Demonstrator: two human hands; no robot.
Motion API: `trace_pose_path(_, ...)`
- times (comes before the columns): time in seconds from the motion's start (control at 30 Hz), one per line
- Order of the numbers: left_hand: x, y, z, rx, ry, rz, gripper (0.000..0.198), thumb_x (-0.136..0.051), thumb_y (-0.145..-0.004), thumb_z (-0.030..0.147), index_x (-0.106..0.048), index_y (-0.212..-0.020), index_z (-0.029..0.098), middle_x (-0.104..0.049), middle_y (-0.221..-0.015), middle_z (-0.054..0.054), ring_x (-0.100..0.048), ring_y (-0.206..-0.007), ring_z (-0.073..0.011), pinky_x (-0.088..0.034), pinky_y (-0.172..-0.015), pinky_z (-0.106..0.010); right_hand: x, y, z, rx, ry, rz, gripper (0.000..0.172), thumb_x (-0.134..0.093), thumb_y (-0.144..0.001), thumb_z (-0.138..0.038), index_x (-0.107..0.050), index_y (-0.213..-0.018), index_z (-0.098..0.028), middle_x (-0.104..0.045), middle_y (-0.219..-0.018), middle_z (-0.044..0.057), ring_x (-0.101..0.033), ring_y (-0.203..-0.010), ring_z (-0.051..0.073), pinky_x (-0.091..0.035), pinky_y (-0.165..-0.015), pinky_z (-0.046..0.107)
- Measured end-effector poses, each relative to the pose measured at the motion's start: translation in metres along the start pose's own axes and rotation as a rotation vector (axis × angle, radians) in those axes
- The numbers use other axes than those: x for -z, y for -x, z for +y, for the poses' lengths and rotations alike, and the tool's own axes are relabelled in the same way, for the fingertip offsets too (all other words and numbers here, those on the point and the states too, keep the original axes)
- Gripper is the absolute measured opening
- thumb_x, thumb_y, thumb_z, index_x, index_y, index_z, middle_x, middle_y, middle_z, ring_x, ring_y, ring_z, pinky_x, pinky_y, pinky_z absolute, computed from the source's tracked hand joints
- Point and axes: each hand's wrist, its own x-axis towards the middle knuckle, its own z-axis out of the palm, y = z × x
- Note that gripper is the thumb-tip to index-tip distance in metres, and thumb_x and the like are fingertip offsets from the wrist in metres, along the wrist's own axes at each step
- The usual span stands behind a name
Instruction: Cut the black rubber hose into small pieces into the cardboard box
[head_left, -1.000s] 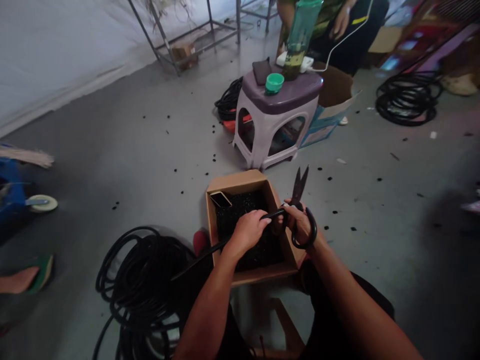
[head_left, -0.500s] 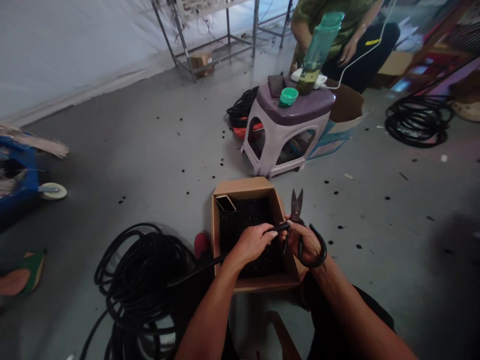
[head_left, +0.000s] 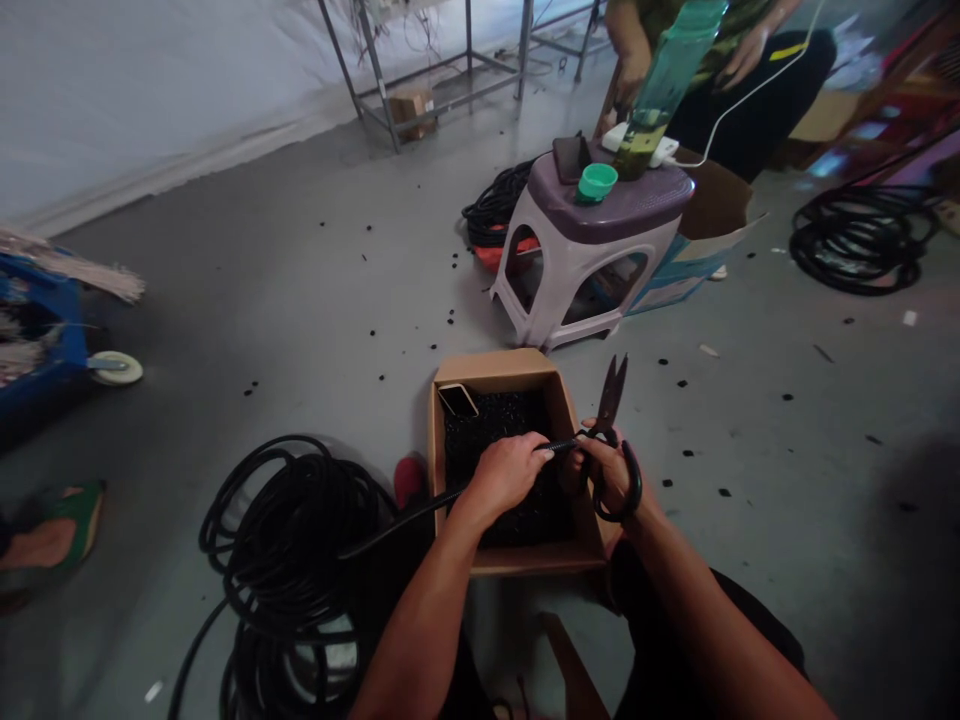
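My left hand (head_left: 508, 470) is closed around a black hose (head_left: 420, 513) above an open cardboard box (head_left: 501, 366). The hose runs back left to a large black coil (head_left: 289, 535) on the floor. Its front end reaches my right hand (head_left: 606, 472), which holds black-handled scissors (head_left: 611, 392), blades pointing up and slightly parted. The right fingertips touch the hose end; whether they pinch it I cannot make out. Many small black pieces (head_left: 504, 420) fill the box, and a phone-like dark rectangle (head_left: 458, 400) leans in its far left corner.
Beyond the box stands a plastic stool (head_left: 555, 215) bearing a green bottle (head_left: 671, 85), its cap (head_left: 598, 181) and a power strip. Behind it sits a person (head_left: 742, 60). Other black coils (head_left: 862, 240) lie on the floor. A blue cart (head_left: 56, 330) is at left.
The view has shifted slightly, moving the surroundings rightward. The scissors are tilted a little more to the right. My left hand still grips the hose.
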Motion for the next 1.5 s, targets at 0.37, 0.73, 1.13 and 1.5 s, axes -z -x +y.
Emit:
trace_pose_path(0.37,0.027,-0.011,-0.038,0.099,0.308,0.412,0.032,-0.047,-0.09,0.027,-0.065,-0.115,0.017,-0.071,-0.105,-0.008,-0.065,-0.093,-0.0184,-0.05,-0.082,-0.03,-0.005,0.02,0.001,0.079,0.651,-0.351,0.041,-0.057,-0.085,-0.051,-0.055,-0.115,-0.023,-0.067,-0.099,0.005,-0.064,-0.078,0.017,-0.05,-0.076,0.034)
trace_pose_path(0.73,0.025,-0.016,-0.042,0.117,0.528,0.429,0.037,-0.055,-0.083,0.039,-0.068,-0.109,0.016,-0.068,-0.084,-0.004,-0.059,-0.071,-0.012,-0.046,-0.065,-0.023,-0.004,0.02,-0.005,0.159,0.911,-0.443,0.043,-0.056,-0.086,-0.048,-0.054,-0.12,-0.022,-0.068,-0.094,0.005,-0.064,-0.081,0.022,-0.046,-0.071,0.033)
trace_pose_path(1.13,0.015,-0.02,-0.032,0.152,0.487,0.347,0.043,-0.055,-0.083,0.036,-0.066,-0.118,0.015,-0.069,-0.084,-0.005,-0.057,-0.067,-0.0106,-0.046,-0.064,-0.022,-0.005,0.02,-0.004,0.225,0.935,-0.452,0.042,-0.055,-0.087,-0.044,-0.051,-0.122,-0.02,-0.066,-0.102,0.01,-0.063,-0.086,0.025,-0.046,-0.073,0.035)
trace_pose_path(1.5,0.007,-0.023,-0.038,0.165,0.497,0.341,0.046,-0.058,-0.082,0.041,-0.066,-0.119,0.014,-0.069,-0.081,-0.004,-0.054,-0.063,-0.01,-0.045,-0.065,-0.023,-0.006,0.019,-0.003,0.26,1.009,-0.4,0.047,-0.06,-0.085,-0.048,-0.05,-0.121,-0.019,-0.062,-0.112,0.014,-0.059,-0.105,0.032,-0.045,-0.086,0.043)
